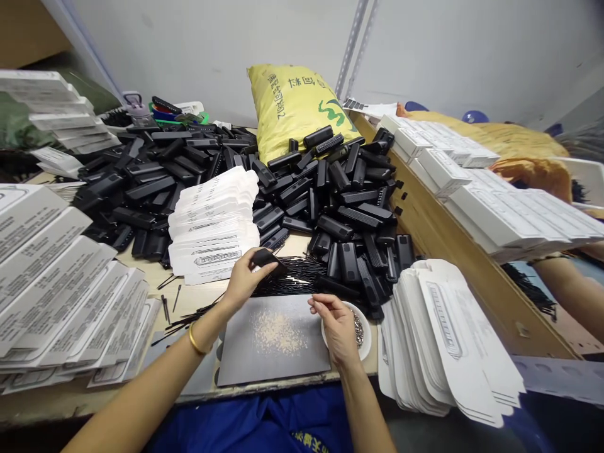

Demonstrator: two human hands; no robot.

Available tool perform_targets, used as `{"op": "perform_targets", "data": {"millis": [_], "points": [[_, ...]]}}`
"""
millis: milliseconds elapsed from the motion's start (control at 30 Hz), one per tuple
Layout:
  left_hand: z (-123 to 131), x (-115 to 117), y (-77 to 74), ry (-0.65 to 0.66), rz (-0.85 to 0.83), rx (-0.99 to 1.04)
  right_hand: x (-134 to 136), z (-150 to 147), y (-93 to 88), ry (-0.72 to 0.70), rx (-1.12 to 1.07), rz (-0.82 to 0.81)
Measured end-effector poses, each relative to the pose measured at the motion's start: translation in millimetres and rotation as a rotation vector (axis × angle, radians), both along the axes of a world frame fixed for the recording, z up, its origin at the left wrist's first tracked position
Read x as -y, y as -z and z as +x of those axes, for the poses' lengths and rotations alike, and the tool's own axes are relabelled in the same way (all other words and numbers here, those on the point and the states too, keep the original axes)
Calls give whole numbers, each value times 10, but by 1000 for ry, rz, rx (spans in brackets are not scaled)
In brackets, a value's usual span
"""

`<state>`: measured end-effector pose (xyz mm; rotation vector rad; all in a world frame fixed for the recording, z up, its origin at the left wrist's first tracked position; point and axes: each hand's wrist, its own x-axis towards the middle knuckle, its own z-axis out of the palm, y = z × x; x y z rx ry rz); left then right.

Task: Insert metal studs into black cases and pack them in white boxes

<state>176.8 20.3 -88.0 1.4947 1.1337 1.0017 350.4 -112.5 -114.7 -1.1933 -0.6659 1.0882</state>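
Observation:
My left hand [245, 278] is closed round a small black plastic part [265, 258], held just above the far edge of a grey mat [245, 358]. My right hand [336, 322] hovers over a white bowl [365, 343] of small metal pieces, its fingers pinched together on something too small to make out. A bundle of thin black pins [302, 277] lies between the two hands. Behind it a big heap of black plastic parts [330, 207] covers the table.
Stacks of flat white cartons lie at the left [61, 289], centre [214, 229] and right [448, 340]. A yellow sack [292, 104] leans on the wall. A wooden divider [453, 264] runs along the right, with white boxes [495, 201] and another person's arm [566, 283] beyond it.

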Motion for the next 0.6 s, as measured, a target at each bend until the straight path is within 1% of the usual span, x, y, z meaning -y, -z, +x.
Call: {"op": "perform_targets", "data": {"millis": [67, 100, 167, 233, 333, 500, 600], "points": [[9, 187, -13, -112, -316, 419, -27, -111, -6, -28, 88, 12], [19, 263, -16, -157, -464, 584, -34, -162, -8, -29, 126, 20], [42, 374, -21, -229, -668, 769, -33, -247, -5, -7, 194, 34], [61, 438, -31, -309, -809, 921, -19, -308, 8, 24, 259, 45], [90, 493, -59, -353, -854, 983, 3, -374, 29, 77, 352, 73], [148, 575, -124, -326, -913, 1005, -10, -469, 17, 199, 518, 168], [170, 608, -147, -353, -943, 1011, -29, -502, 3, 226, 585, 186]]}}
